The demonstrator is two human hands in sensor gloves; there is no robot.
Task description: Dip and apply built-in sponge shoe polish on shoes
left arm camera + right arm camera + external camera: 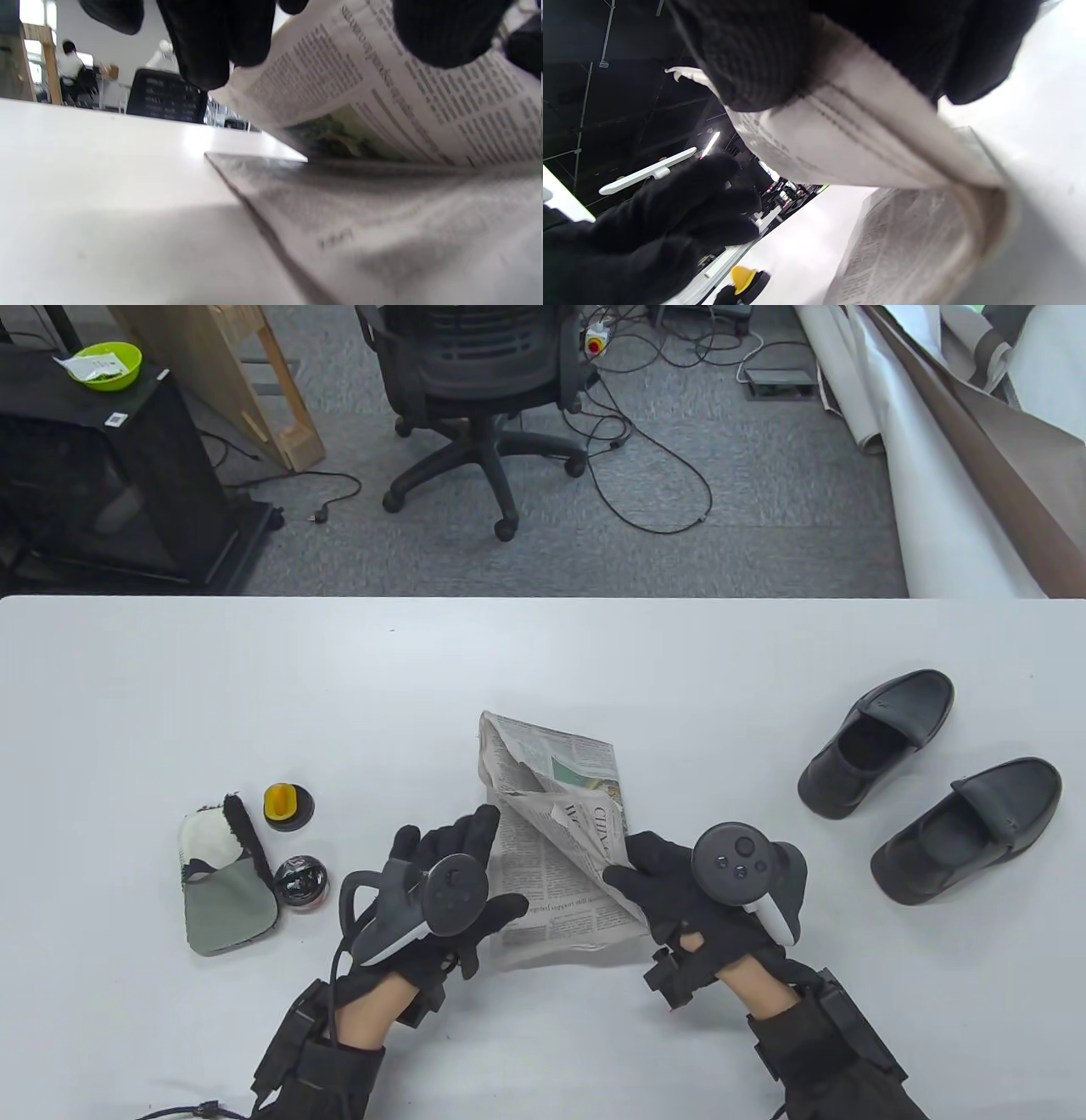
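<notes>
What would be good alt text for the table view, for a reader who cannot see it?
Two gloved hands open a folded newspaper on a white table: the right hand pinches a lifted sheet, and the left hand lies open at its left edge. A pair of black shoes stands at the right; a polish tin, its yellow-handled sponge lid and a cloth mitt lie at the left.

Black gloved fingers (212, 46) lift a newspaper (382, 106) page off the white table (106, 169).
</notes>
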